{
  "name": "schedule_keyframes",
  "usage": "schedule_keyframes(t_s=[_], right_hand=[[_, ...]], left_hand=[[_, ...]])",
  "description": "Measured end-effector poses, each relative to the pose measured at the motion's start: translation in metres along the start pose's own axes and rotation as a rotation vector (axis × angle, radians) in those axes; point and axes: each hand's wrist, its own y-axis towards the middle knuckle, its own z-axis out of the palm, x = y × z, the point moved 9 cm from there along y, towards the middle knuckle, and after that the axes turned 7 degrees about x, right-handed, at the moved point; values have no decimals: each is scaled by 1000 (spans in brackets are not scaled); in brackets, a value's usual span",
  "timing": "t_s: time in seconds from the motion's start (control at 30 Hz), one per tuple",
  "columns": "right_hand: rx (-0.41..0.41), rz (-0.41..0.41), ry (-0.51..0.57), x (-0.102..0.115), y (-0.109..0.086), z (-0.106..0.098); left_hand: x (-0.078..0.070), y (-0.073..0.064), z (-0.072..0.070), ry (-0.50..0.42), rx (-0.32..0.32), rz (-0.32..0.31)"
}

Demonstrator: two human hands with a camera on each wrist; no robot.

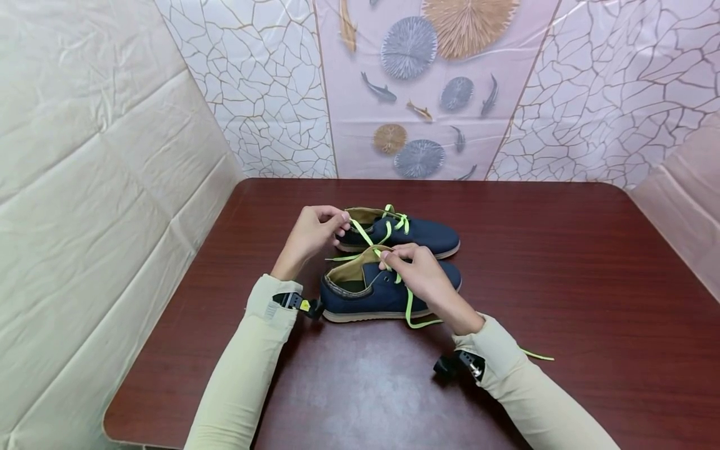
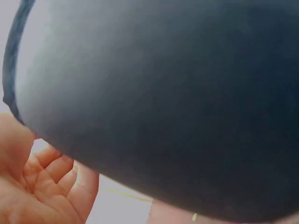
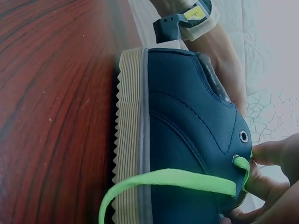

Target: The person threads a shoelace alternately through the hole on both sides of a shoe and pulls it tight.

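Observation:
Two navy blue shoes lie side by side on the table, toes to the right in the head view. Over the near shoe [image 1: 357, 303], my left hand [image 1: 315, 234] pinches a neon-yellow shoelace [image 1: 362, 232] between thumb and fingertips. The lace slants down to the tan tongue, where my right hand [image 1: 419, 272] pinches it by the eyelets. Another stretch of lace hangs over the shoe's near side, and the right wrist view shows it beside an eyelet [image 3: 243, 136]. Dark blue shoe fabric [image 2: 163, 102] fills most of the left wrist view, hiding part of the left hand [image 2: 46, 186].
Behind stands the far shoe [image 1: 430, 234], its neon lace threaded and tied. The brown table [image 1: 562, 269] has rounded corners. Pale cloth [image 1: 101, 187] hangs at the left, and a patterned backdrop [image 1: 281, 94] rises at the back. A loose lace end [image 1: 537, 356] shows beside the right forearm.

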Motion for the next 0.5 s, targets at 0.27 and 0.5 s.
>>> schedule_keyframes(t_s=[0.27,0.5], right_hand=[[100,-9,-85,3,0,-2],[110,9,-75,1,-1,-17]], left_hand=[[-6,-3,-8,-45,-94,37],[-7,-5,-11,-31,-116,25]])
